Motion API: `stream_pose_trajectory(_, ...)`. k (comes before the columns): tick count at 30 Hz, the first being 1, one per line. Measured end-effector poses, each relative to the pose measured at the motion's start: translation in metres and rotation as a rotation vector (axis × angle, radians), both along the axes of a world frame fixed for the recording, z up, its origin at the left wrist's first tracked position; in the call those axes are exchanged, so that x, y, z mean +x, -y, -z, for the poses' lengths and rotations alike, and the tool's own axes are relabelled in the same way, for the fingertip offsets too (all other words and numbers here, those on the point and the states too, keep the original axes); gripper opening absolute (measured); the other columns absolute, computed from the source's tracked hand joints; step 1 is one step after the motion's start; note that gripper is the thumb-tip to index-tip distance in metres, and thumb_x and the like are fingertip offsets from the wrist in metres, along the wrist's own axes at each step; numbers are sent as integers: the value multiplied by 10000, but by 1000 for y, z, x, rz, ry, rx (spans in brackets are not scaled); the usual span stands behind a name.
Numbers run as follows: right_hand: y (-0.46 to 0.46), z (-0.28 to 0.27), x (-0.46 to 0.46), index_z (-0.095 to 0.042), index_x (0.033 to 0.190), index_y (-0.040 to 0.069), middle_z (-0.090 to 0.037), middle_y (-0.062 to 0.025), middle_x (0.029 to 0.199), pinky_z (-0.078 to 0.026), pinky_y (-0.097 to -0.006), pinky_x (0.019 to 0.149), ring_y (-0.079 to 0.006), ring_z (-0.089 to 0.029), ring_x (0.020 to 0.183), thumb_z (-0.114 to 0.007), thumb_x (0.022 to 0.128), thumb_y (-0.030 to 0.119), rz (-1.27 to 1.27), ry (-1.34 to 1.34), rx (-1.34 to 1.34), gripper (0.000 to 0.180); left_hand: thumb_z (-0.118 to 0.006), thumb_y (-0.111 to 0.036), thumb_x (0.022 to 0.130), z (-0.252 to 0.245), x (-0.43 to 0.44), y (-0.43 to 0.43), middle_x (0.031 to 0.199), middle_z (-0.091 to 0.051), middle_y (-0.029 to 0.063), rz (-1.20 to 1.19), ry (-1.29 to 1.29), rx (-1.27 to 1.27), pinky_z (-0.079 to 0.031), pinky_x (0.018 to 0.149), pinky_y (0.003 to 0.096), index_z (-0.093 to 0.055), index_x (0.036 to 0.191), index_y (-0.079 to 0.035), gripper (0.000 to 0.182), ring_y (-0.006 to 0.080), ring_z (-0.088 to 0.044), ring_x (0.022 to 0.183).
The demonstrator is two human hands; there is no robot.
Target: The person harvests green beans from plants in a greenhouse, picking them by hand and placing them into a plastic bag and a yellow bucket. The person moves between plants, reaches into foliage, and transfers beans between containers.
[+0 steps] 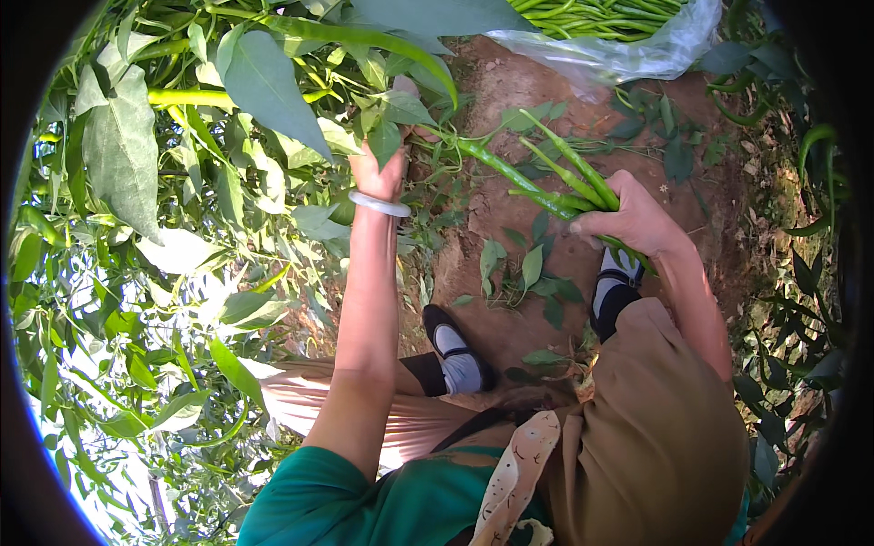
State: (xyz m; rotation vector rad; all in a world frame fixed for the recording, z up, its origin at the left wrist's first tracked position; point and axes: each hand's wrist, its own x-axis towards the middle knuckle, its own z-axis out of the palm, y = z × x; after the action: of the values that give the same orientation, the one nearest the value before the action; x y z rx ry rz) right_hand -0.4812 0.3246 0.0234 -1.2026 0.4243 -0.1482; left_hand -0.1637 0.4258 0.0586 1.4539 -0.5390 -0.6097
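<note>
My right hand [631, 211] is closed around several long green chili peppers [573, 167], which stick out on both sides of the fist. Up and to the left, my left hand [382, 167], with a pale bangle at the wrist, reaches in among the leaves of a pepper plant [263, 82]. Leaves cover most of its fingers, so what they touch is hidden. One long green pepper [509, 170] slants from beside the left hand down to the right fist.
A clear plastic bag [655, 58] full of green peppers lies at the top right. Dense pepper plants stand on the left, others [771, 341] on the right. Cut sprigs [529, 269] lie on the bare soil path [491, 225] between my feet.
</note>
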Motion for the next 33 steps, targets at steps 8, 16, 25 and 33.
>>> stream_pose_trajectory(8,-18,-15,-28,-715,860,-35,-641,-20,678,-407,-241,525,-66,-548,582,-736,788,90,-33,-127,-117,146,-545,-45,930,-13,30,-12,907,-664,139,-73,-109,-453,-553,641,364,-575,1073,37,168,268,-663,704)
stream_pose_trajectory(16,-10,30,-54,-700,851,-32,-640,-45,663,-356,-247,504,-64,-488,543,-718,820,176,197,-50,53,211,-766,-162,865,1,0,-13,905,-688,96,-125,475,89,-498,671,275,-633,963,75,289,153,-634,768)
stream_pose_trajectory(25,-7,21,-18,-706,941,-40,-666,-67,669,-331,-208,463,-51,-472,488,-682,858,221,107,79,229,275,-620,-227,964,23,-157,11,1191,-617,251,317,-570,127,-504,942,398,-498,1185,114,424,287,-634,1081)
stream_pose_trajectory(33,14,32,-3,-684,1010,-36,-665,-71,798,-452,-238,544,-107,-554,592,-604,903,192,354,-203,334,265,-457,-80,989,51,-153,16,1070,-647,252,358,-476,233,-574,827,425,-526,1096,117,235,350,-679,947)
